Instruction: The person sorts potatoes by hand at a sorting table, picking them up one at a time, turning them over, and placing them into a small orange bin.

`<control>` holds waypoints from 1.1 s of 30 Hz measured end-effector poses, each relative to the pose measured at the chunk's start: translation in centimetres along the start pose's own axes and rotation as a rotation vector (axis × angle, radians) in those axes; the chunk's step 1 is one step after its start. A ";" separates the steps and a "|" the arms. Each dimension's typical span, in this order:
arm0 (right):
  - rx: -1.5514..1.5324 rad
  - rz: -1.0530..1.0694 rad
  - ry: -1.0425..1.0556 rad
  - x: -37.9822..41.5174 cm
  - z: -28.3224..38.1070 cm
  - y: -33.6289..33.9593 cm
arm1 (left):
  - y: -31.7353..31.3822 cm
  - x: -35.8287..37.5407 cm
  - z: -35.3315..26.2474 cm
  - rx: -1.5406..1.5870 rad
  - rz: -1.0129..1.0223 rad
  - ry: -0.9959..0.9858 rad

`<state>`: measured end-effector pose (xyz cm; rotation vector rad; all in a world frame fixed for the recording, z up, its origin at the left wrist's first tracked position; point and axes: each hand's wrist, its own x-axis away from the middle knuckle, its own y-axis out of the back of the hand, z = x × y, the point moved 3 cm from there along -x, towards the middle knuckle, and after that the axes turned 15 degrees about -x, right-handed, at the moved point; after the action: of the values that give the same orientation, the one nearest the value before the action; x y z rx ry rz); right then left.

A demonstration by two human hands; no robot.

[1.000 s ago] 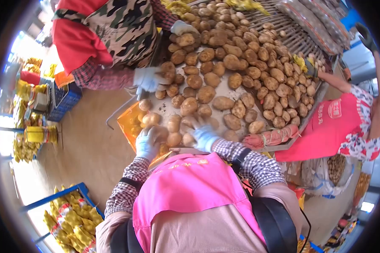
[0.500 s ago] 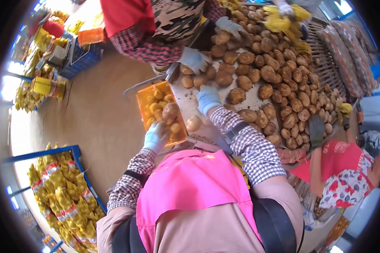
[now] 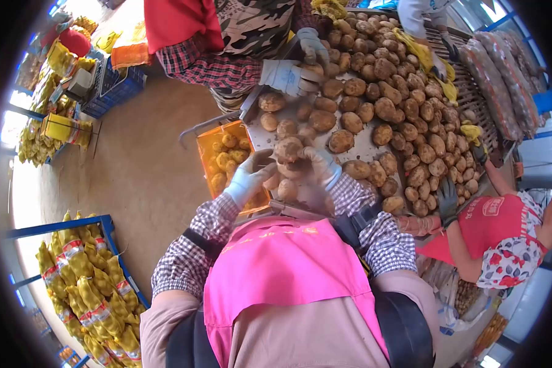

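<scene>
My left hand [image 3: 251, 175], in a pale blue glove with dark fingertips, is raised over the right edge of the orange crate [image 3: 203, 150], fingers apart and nothing in them. My right hand [image 3: 320, 167], gloved alike, has its fingers pressed on a brown potato [image 3: 288, 149] above the metal table [image 3: 363, 140]. Under and beside that potato lie more potatoes, one of them [image 3: 287, 190] near the table's front edge. Yellowish potatoes [image 3: 229, 140] fill much of the crate.
Across the table, a co-worker's gloved hands [image 3: 290, 77] handle potatoes. A large potato heap [image 3: 420, 132] covers the right side, with another person [image 3: 490, 230] beside it. Netted yellow sacks [image 3: 83, 279] stand in a blue frame at lower left. A blue crate [image 3: 113, 89] is at upper left.
My left hand has let go of a potato at the crate and moved right and up. My right hand has come down and right, now on a potato. The co-workers' hands have shifted.
</scene>
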<state>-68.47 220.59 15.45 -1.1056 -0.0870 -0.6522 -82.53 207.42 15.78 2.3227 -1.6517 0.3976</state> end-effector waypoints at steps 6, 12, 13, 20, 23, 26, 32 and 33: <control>0.247 0.030 0.113 3.5 -0.6 0.1 | -2.8 -1.2 0.1 -0.047 0.124 -0.003; 0.777 -0.189 0.080 5.2 -4.8 1.3 | -4.3 0.5 2.9 -0.122 0.255 0.106; 0.776 -0.189 0.079 4.8 -5.2 1.7 | -3.8 0.8 3.0 -0.123 0.254 0.108; 1.783 -0.270 0.433 -4.4 5.3 1.3 | -1.5 1.4 1.4 0.486 0.227 0.149; 2.062 -0.484 0.528 -8.2 7.4 4.0 | 0.1 1.0 0.8 0.414 0.080 -0.052; 2.212 -0.422 0.555 -9.2 5.5 3.8 | 1.1 1.6 0.0 0.398 -0.004 -0.081; 2.194 -0.222 0.310 -4.6 2.6 1.9 | 1.7 1.9 0.4 0.391 -0.058 -0.096; 2.149 -0.167 0.282 -3.8 2.1 1.9 | 1.6 1.8 0.3 0.360 -0.063 -0.099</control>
<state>-70.05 224.64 13.45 1.0655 -0.4883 -0.4697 -83.46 205.25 16.29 2.6847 -1.6606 0.6213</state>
